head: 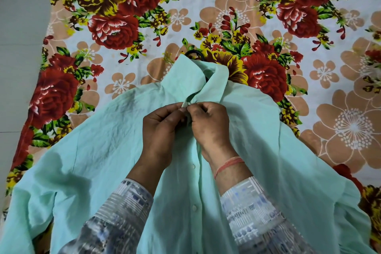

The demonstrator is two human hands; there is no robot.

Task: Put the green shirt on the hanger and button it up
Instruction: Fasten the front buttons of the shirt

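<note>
The pale green shirt (pixel 99 161) lies front-up on a flowered bedsheet, collar pointing away from me. A black hanger hook (pixel 194 53) pokes out past the collar; the rest of the hanger is hidden inside the shirt. My left hand (pixel 162 130) and my right hand (pixel 210 126) meet just below the collar, both pinching the front placket at the top of the shirt. The button between my fingers is hidden. Two white buttons (pixel 193 208) show lower down the placket, between my forearms.
The flowered bedsheet (pixel 288 27) covers the bed all around the shirt. A grey floor strip (pixel 20 47) runs along the left edge of the bed. The shirt's sleeves spread out to both lower corners.
</note>
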